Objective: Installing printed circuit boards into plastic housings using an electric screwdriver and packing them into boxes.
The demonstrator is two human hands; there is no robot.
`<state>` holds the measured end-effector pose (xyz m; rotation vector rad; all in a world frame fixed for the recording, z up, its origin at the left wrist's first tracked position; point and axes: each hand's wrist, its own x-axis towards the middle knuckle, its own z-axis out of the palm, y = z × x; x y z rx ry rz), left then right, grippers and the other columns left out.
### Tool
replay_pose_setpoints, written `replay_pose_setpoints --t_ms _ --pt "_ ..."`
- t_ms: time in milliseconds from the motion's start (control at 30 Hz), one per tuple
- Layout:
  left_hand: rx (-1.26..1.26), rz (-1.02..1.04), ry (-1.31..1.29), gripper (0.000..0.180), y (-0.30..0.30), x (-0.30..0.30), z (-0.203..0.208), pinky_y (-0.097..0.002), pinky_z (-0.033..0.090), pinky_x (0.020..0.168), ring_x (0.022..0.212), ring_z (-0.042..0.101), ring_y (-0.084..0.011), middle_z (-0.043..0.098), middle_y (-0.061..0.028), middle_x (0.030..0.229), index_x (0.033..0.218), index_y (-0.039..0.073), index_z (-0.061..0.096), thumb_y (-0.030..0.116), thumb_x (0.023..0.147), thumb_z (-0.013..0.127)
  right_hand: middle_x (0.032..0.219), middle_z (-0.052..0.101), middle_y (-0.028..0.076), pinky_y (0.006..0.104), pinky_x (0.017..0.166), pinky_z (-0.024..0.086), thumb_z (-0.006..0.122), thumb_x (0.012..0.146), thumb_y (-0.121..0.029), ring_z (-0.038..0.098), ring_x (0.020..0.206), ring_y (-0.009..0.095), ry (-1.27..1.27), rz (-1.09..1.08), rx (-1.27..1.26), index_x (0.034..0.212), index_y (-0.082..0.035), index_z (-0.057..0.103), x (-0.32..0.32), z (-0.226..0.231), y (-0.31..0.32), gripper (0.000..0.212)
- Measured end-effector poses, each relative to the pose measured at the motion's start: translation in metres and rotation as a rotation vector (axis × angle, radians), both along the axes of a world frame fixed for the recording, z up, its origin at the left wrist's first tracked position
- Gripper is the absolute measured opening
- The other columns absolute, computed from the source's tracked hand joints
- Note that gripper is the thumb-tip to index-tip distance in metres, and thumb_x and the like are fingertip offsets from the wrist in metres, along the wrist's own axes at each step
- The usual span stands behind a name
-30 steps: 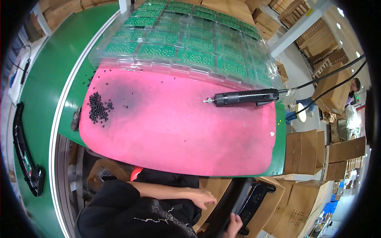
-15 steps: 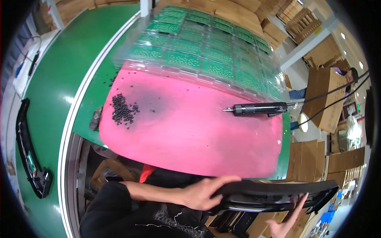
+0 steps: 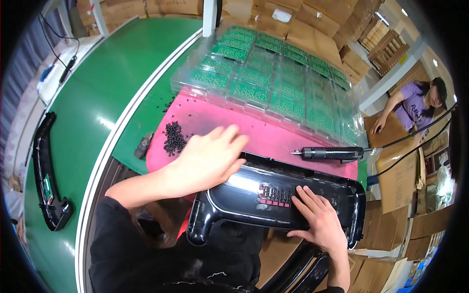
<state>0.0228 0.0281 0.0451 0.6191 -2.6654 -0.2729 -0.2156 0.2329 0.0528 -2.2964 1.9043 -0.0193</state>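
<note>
A glossy black plastic housing [image 3: 244, 195] with a small grid of key openings lies across the near edge of a pink mat [image 3: 205, 110]. Flat on its right half rests my right hand [image 3: 320, 222], fingers stretched out beside the openings. My left hand [image 3: 210, 158] is over the housing's upper left edge, fingers apart and slightly bent, with nothing visible in them. Just beyond that hand lies a heap of small black screws [image 3: 174, 138]. A black electric screwdriver [image 3: 332, 154] lies on the mat's right side, its bit toward the left.
Clear plastic trays of green circuit boards [image 3: 273, 73] stand behind the mat. Another black housing [image 3: 46, 176] with a green board lies on the green surface [image 3: 122, 63] at left. Cables run right from the screwdriver. Cardboard boxes [image 3: 386, 224] and a person in purple [image 3: 415, 107] are at right.
The housing has come up from the lower right onto the mat and turned its glossy face upward. My left hand has moved up toward the screws; my right hand now lies on the housing.
</note>
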Motion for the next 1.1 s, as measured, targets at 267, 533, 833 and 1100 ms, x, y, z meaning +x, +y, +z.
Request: replay_pose_setpoints --t_ms 267,533,833,1100 --pt "-0.019 -0.511 -0.080 0.030 -0.058 -0.055 -0.050 -0.0401 0.050 0.075 0.094 0.059 -0.0267 0.060 -0.0100 0.095 0.098 0.004 0.059 0.026 0.079 0.066 0.086 0.062 0.012 0.0398 0.072 0.049 0.068 0.079 -0.017 0.060 0.082 0.031 -0.237 0.038 -0.256 0.106 -0.001 0.059 0.019 0.029 -0.108 0.033" --pt "-0.084 -0.480 0.069 0.023 -0.064 -0.048 -0.049 -0.0340 0.051 0.069 0.083 0.061 -0.0210 0.061 -0.0040 0.079 0.082 0.007 0.061 0.030 0.079 0.065 0.129 0.047 0.017 0.0445 0.095 0.041 0.061 0.084 -0.022 0.047 0.117 0.034 -0.179 0.008 -0.509 0.120 -0.002 0.053 0.036 -0.017 -0.298 0.042" --pt "-0.093 -0.489 0.060 0.022 -0.071 -0.042 -0.046 -0.0351 0.051 0.065 0.082 0.060 -0.0212 0.060 -0.0044 0.078 0.080 0.007 0.062 0.028 0.079 0.064 0.146 0.034 0.013 0.0490 0.109 0.023 0.046 0.092 -0.035 0.028 0.135 0.033 0.026 -0.100 -0.446 0.130 -0.001 0.048 0.052 -0.050 -0.388 0.051" --pt "-0.116 -0.199 0.748 0.052 -0.072 -0.048 -0.030 -0.0428 0.040 0.087 0.101 0.048 -0.0331 0.050 -0.0148 0.103 0.113 0.003 0.049 0.031 0.076 0.073 0.145 0.036 0.013 0.0364 0.104 0.029 0.058 0.089 -0.024 0.034 0.129 0.026 -0.711 -0.022 -0.588 0.136 -0.005 0.045 0.028 0.013 -0.265 0.052"
